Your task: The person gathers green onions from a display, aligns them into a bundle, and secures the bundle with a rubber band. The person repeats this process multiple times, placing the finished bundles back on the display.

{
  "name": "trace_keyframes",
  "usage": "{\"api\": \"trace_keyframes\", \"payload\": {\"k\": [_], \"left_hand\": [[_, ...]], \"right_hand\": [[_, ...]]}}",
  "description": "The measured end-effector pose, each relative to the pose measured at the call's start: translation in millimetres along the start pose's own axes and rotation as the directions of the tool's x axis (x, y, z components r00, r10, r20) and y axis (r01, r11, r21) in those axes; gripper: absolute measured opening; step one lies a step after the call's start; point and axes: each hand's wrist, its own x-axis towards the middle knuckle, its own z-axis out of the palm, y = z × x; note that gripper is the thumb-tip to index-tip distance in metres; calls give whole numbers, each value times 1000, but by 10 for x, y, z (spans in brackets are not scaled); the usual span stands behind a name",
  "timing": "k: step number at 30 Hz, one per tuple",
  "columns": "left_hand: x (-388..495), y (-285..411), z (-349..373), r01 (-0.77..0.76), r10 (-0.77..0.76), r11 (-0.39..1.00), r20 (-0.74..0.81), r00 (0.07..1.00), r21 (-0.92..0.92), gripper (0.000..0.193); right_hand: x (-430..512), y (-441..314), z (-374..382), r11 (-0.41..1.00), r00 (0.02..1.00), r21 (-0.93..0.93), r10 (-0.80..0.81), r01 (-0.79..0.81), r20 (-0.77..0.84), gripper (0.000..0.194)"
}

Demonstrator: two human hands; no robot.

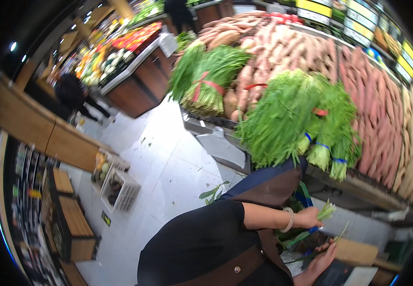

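My left hand, with a pale bangle at its wrist, grips a bunch of green vegetables. Pale cut stem ends stick out past the fist, and blue tape shows just below it. Lower down, my right hand has a thin green stalk between its fingers. The leafy part of the bunch is partly hidden by my forearm. Above my arms, a heap of leafy greens lies on the display stand, with several smaller bunches tied in blue at its front.
Sweet potatoes fill the stand behind the greens. A red-tied bunch lies farther left. Below my hands is a cardboard box. White crates and loose leaves are on the floor. A person bends at far left.
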Motion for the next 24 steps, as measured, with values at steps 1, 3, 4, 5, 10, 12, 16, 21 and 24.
{"api": "trace_keyframes", "payload": {"k": [1, 3, 4, 5, 10, 12, 16, 21, 24], "left_hand": [[12, -42, -4, 13, -14, 1000, 73, 997, 13, 33], [49, -62, -13, 94, -95, 994, -11, 995, -59, 33], [51, -55, -16, 19, -24, 999, -127, 992, -41, 29], [85, -24, -54, 9, -20, 977, -50, 999, -214, 29], [110, 280, -187, 68, 37, 792, 158, 987, -607, 26], [104, 411, -234, 37, 31, 798, 102, 994, -601, 26], [108, 518, -238, 69, -24, 773, 80, 996, -631, 26], [368, 466, -238, 220, -85, 532, 208, 975, -817, 26], [472, 432, -214, 173, 37, 533, 227, 973, -829, 30]], "right_hand": [[19, 40, 17, 999, 1000, -37, 13, -14, -27, 29], [152, 88, 112, 998, 1000, -58, 20, -20, 5, 27], [219, 103, 165, 998, 1000, -55, 20, -19, 13, 27], [289, 117, 241, 1000, 998, -17, 18, -18, 55, 26], [517, 161, 599, 910, 977, -371, -127, 183, 172, 32], [539, 153, 702, 796, 946, -511, -266, 324, 186, 34], [570, 89, 769, 690, 905, -593, -380, 414, 188, 30], [688, 115, 727, 814, 842, -255, -445, 522, 305, 82], [674, 106, 614, 891, 922, -335, -189, 306, 338, 106]]}}
